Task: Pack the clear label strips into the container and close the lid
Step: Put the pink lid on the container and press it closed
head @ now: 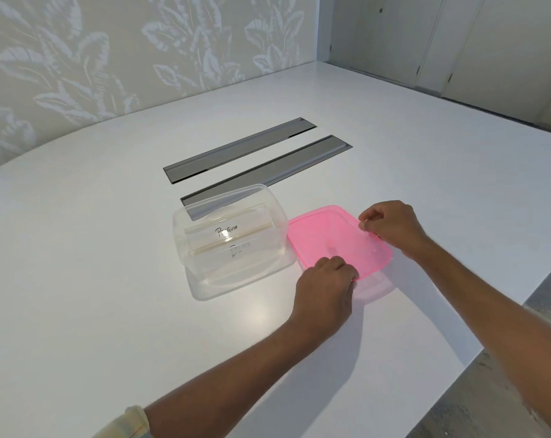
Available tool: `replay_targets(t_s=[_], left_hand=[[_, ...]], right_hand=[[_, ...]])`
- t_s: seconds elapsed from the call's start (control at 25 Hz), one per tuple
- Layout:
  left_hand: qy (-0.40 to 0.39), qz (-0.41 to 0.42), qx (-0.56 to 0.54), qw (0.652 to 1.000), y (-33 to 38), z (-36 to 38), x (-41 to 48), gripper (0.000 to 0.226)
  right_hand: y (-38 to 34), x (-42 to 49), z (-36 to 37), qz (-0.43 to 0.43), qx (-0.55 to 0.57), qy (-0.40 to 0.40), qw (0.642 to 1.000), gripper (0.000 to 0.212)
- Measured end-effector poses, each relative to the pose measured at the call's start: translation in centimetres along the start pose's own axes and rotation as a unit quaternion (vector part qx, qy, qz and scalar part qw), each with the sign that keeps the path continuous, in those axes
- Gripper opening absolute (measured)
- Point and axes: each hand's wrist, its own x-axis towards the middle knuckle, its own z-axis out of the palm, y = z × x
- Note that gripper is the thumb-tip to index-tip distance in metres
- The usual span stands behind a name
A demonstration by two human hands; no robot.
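Gripping the pink lid (339, 240) at opposite edges, the left hand (326, 287) pinches its near rim and the right hand (391, 227) its far corner, fingers curled onto the plastic. The lid sits just right of the open clear container (233, 241) on the white table (109, 279). One lid, one container, and what look like two clear label strips (226, 237) already inside. The flexible lid could bow or land askew, leaving a corner unsealed; a strip riding high might also catch beneath the rim.
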Motion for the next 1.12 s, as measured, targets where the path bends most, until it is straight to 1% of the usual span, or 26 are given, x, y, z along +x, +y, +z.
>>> replay_targets(t_s=[0.12,0.24,0.32,0.4,0.48,0.6,0.68,0.72,0.8,0.88,0.92,1.12], left_hand=[[0.052,-0.021,-0.025,0.998,0.6,-1.6,0.7,0.015],[0.11,-0.069,-0.07,0.989,1.0,-3.2,1.5,0.013],[0.146,-0.112,-0.116,0.976,1.0,-4.2,1.9,0.012],[0.175,-0.148,-0.174,0.958,0.9,-5.2,2.3,0.012],[0.208,-0.176,-0.242,0.931,0.8,-6.3,2.6,0.013],[0.245,-0.212,-0.348,0.88,0.1,-7.9,2.9,0.015],[0.252,-0.231,-0.415,0.843,-0.6,-8.7,3.0,0.016],[0.252,-0.242,-0.447,0.823,-1.0,-9.1,3.0,0.017],[0.254,-0.26,-0.492,0.791,-1.9,-9.8,2.8,0.02],[0.259,-0.268,-0.5,0.781,-2.7,-10.5,2.7,0.021],[0.263,-0.27,-0.498,0.781,-3.1,-10.9,2.6,0.021],[0.289,-0.288,-0.472,0.781,-5.9,-13.3,2.2,0.021]], right_hand=[[-0.6,0.2,-1.0,0.029,0.135,0.011,0.99,0.001],[-1.2,0.4,-1.3,0.058,0.26,0.001,0.964,0.012],[-1.5,0.3,-1.1,0.064,0.304,-0.021,0.95,0.017],[-1.7,0.2,-0.6,0.068,0.321,-0.043,0.944,0.02],[-2.1,0.2,-0.1,0.07,0.329,-0.053,0.94,0.025],[-2.7,0.2,0.6,0.073,0.327,-0.054,0.941,0.04],[-3.1,0.3,0.8,0.078,0.32,-0.051,0.943,0.05],[-3.2,0.3,0.9,0.08,0.32,-0.052,0.943,0.051],[-3.9,0.4,1.2,0.076,0.324,-0.049,0.942,0.041],[-4.7,0.5,1.5,0.065,0.332,-0.038,0.94,0.028],[-5.1,0.6,1.7,0.063,0.333,-0.031,0.94,0.025],[-6.9,1.4,2.6,0.055,0.31,-0.002,0.949,0.024]])
